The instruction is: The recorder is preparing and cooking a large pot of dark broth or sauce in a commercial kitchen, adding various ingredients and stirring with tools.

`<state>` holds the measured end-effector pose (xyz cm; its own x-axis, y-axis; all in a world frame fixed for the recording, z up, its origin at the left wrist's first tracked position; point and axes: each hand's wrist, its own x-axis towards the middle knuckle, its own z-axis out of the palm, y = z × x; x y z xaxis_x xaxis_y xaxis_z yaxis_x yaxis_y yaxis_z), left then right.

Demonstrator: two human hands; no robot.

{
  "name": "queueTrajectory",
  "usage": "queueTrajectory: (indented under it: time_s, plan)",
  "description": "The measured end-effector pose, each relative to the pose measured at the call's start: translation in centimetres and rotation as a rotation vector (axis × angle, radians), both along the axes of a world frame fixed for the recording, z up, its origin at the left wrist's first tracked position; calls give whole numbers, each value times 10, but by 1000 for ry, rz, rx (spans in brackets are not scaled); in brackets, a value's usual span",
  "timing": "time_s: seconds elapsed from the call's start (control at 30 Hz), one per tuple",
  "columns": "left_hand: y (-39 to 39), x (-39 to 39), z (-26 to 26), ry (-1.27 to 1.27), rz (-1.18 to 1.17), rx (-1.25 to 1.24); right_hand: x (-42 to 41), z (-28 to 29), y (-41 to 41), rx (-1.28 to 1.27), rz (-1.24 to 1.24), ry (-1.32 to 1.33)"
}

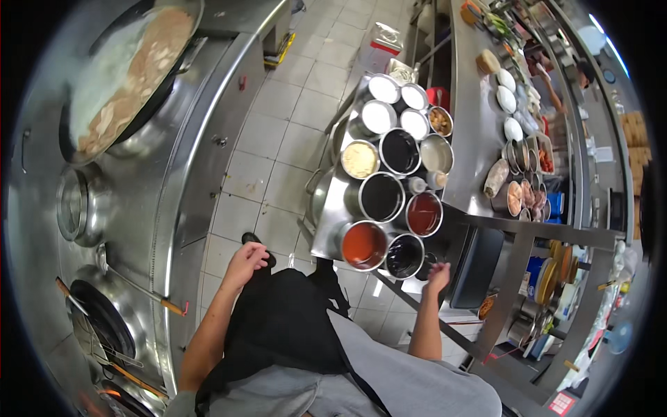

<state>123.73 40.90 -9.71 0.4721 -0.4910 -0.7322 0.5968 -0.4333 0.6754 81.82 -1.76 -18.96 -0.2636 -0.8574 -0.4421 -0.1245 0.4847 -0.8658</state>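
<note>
My left hand (247,264) hangs over the floor beside the black apron (276,323), its fingers loosely bent and nothing visible in them. On the other side, my right hand (439,277) is half curled by the near corner of a steel table (327,229). Whether it grips anything is unclear. Closest to it are a steel pot of dark sauce (405,255) and a small dark round thing (428,260). A pot of orange-red sauce (363,244) stands to their left. Behind come a pot of red sauce (423,212) and another dark-filled pot (382,196).
On the left range, a large wok (133,83) holds steaming brownish food. A wooden-handled ladle (151,289) and a wire strainer (94,339) lie nearer. At right runs a steel counter (471,156) with white bundles and meat. A person (552,88) is beyond it.
</note>
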Motion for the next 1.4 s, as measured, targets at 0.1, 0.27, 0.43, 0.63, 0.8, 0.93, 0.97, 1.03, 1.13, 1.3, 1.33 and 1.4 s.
queueTrajectory:
  time_s: [0.1,0.27,0.43,0.63,0.8,0.93,0.97,1.03,1.13,1.3,1.33,1.4]
  plan:
    - [50,30,17,-100,38,-63,87,83,12,-462,107,217]
    - [80,85,53,-189,-53,-80,202,140,19,-610,262,63]
    - [92,128,65,-247,-49,-88,329,175,37,-554,504,59]
    - [69,179,73,-252,-21,-71,401,157,-57,-697,562,350]
    - [35,227,58,-213,-30,9,448,140,-202,-701,631,747]
    - [41,253,29,-152,-26,190,496,95,-325,-769,796,995]
    - [35,259,33,-126,-9,206,504,82,-351,-810,878,1082]
    - [18,274,47,-71,-16,281,520,65,-382,-703,916,1165]
    - [-1,291,51,2,7,367,523,27,-432,-367,1126,1340]
    - [-15,304,40,57,88,430,548,0,-443,401,1561,1588]
    - [-24,304,39,82,92,437,546,-7,-451,435,1619,1594]
    - [-31,300,31,98,92,430,551,-26,-460,506,1685,1642]
